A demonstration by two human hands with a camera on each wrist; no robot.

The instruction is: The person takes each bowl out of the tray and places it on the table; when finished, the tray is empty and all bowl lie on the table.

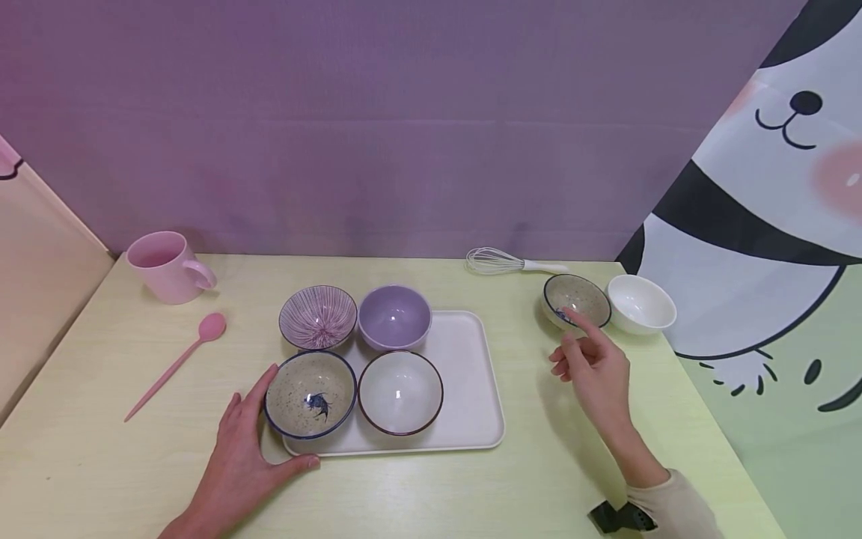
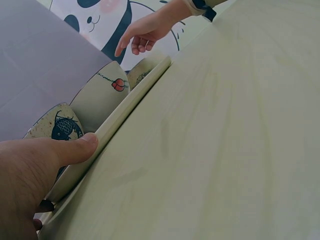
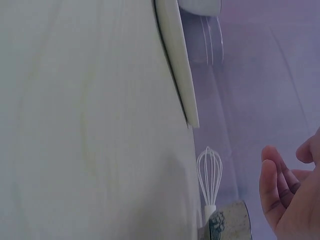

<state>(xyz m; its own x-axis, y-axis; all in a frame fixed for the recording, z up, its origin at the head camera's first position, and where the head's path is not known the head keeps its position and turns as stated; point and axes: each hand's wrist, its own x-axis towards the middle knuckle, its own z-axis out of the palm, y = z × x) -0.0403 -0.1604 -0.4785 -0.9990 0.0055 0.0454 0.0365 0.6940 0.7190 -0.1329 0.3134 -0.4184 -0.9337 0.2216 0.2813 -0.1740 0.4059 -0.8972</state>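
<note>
My left hand (image 1: 236, 457) is at the white tray's front left corner. Its thumb (image 2: 82, 147) lies along the tray's front rim, and the index finger reaches up beside a speckled bowl (image 1: 303, 385) with a blue fish. This bowl stands on the tray (image 1: 468, 382) with a brown-rimmed white bowl (image 1: 400, 393), a purple-striped bowl (image 1: 318, 318) and a plain purple bowl (image 1: 395, 318). My right hand (image 1: 599, 374) holds nothing; it hovers with index finger extended and the others loosely bent, overlapping the near rim of another speckled bowl (image 1: 582, 296) in the head view.
A plain white bowl (image 1: 641, 305) stands right of the far speckled bowl. Behind it lies a whisk (image 1: 498, 262) along the back edge. On the left are a pink mug (image 1: 164, 269) and a pink spoon (image 1: 182, 359). A purple cloth wall (image 1: 404, 135) closes the back.
</note>
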